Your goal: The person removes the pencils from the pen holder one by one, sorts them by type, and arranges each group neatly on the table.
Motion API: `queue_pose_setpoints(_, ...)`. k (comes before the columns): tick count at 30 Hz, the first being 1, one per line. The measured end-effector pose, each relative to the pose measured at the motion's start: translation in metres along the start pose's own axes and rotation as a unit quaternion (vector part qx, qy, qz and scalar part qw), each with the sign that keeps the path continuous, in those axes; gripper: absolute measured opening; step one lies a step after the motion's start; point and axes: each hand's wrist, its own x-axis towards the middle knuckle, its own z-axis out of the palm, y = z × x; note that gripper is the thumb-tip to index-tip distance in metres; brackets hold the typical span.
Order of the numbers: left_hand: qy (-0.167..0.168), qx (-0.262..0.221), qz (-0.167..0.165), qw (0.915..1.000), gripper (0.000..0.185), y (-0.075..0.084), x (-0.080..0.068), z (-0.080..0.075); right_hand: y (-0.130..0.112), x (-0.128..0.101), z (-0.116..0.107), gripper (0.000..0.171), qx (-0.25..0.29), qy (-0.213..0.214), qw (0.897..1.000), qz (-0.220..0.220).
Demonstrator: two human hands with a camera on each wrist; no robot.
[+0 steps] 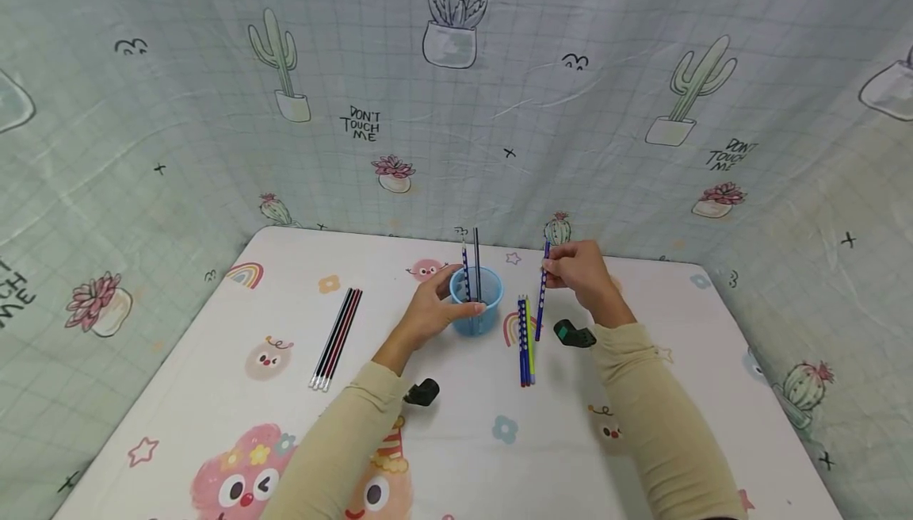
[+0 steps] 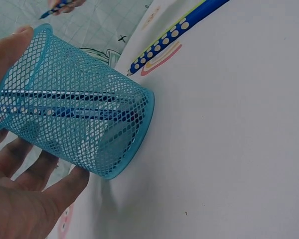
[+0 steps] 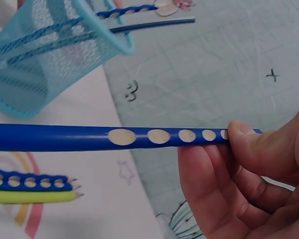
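A light blue mesh pencil cup (image 1: 485, 323) stands on the table, and my left hand (image 1: 428, 312) grips it from the left side, thumb in front. Inside lean a blue pencil with pale dots (image 1: 467, 276) and a dark pencil (image 1: 477, 254). To the right of the cup, my right hand (image 1: 581, 273) pinches another dotted blue pencil (image 1: 540, 310) near its upper end, between thumb and fingers. That pencil (image 3: 65, 138) crosses the right wrist view in front of the cup. Beside it lie blue pencils (image 1: 523, 346) and a yellow-green pencil (image 1: 531, 349).
On the left of the table lies a row of dark and red pencils (image 1: 336, 339) with silvery ends. Dark wrist-worn devices (image 1: 422, 392) show near both forearms. A patterned cloth wall (image 1: 464, 108) rises behind the white printed tabletop (image 1: 456, 441).
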Motion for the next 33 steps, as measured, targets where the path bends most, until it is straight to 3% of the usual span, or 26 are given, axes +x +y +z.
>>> queue_pose_setpoints(16, 0.003, 0.001, 0.002, 1.0, 0.087, -0.002, 0.0, 0.0, 0.047, 0.011, 0.015, 0.023, -0.025, -0.039, 0.997, 0.063)
queue_pose_setpoints(33, 0.001, 0.003, -0.001, 1.0, 0.086, 0.0, 0.001, 0.0, 0.072, 0.01, 0.021, 0.022, -0.066, -0.075, 0.99, 0.103)
